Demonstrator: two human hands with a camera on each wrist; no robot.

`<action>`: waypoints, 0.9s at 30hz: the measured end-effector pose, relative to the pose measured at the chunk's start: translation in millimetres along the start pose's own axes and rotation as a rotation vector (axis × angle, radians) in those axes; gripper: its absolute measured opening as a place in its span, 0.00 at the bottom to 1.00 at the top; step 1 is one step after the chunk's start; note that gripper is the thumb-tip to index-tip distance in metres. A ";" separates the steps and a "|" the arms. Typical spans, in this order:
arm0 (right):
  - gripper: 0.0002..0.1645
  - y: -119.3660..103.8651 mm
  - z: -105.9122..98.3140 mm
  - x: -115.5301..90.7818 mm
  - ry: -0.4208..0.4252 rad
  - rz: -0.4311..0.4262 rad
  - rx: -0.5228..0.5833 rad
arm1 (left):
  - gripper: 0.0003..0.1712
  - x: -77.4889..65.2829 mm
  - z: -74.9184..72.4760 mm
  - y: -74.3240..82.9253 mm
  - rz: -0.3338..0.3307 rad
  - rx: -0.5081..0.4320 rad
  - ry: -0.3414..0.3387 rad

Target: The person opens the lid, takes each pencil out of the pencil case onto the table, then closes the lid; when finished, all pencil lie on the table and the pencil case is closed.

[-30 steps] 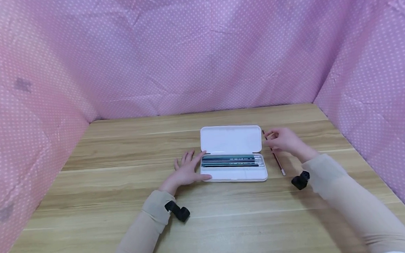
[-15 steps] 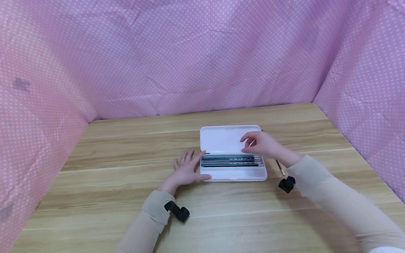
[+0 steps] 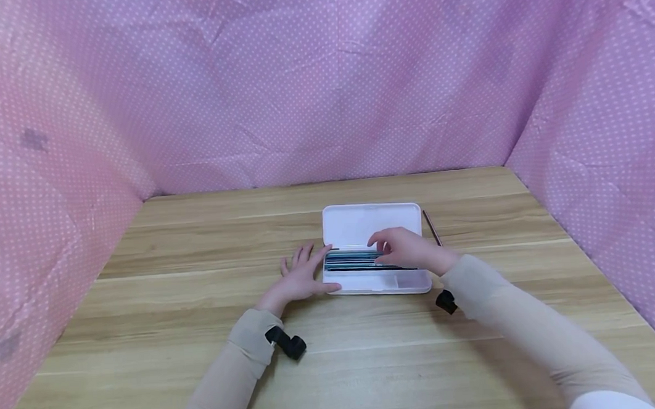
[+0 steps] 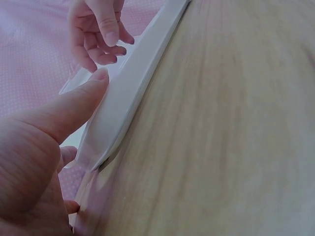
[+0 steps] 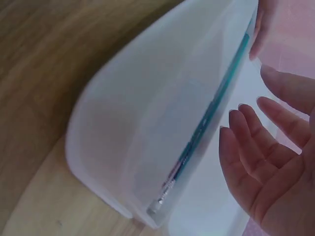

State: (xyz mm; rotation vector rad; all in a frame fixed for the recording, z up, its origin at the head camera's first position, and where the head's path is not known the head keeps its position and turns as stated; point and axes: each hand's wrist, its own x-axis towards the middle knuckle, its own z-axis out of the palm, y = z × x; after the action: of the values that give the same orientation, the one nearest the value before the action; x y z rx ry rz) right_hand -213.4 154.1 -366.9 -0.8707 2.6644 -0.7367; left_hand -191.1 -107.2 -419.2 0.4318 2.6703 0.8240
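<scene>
A white pencil case (image 3: 367, 284) lies on the table with its lid (image 3: 351, 223) folded back. Several dark and green pencils (image 3: 349, 261) lie side by side in its rear compartment. At the case's left end rests my left hand (image 3: 301, 283), its thumb on the near rim and its forefinger by the hinge. In the left wrist view that thumb (image 4: 74, 105) touches the case's edge. My right hand (image 3: 408, 250) hovers over the pencils with loosely bent fingers. The right wrist view shows nothing between those fingers (image 5: 241, 147). The pencils' right ends are partly hidden beneath it in the head view.
A reddish-brown pencil (image 3: 432, 227) lies slantwise on the wooden table (image 3: 223, 234), just right of the case; the right wrist hides its lower part. Pink dotted cloth (image 3: 322, 93) hangs behind and beside the table.
My right hand has come away from the reddish-brown pencil and moved left over the pencils in the case. That pencil stays on the table. The left hand has held its place.
</scene>
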 end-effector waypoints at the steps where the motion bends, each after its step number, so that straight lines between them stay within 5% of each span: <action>1: 0.19 -0.4 1.0 0.8 -0.010 -0.004 -0.009 | 0.51 -0.2 0.0 0.0 0.001 -0.002 -0.001; 27: 0.09 -2.3 7.0 11.7 -0.138 -0.053 -0.164 | 0.51 -0.4 -0.5 -0.5 0.015 -0.017 -0.001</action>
State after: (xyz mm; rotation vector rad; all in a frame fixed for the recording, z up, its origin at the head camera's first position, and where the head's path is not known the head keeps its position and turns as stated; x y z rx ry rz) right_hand -219.0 142.7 -372.4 -0.9979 2.6148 -0.4562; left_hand -191.1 -108.0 -419.0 0.4488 2.6606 0.8494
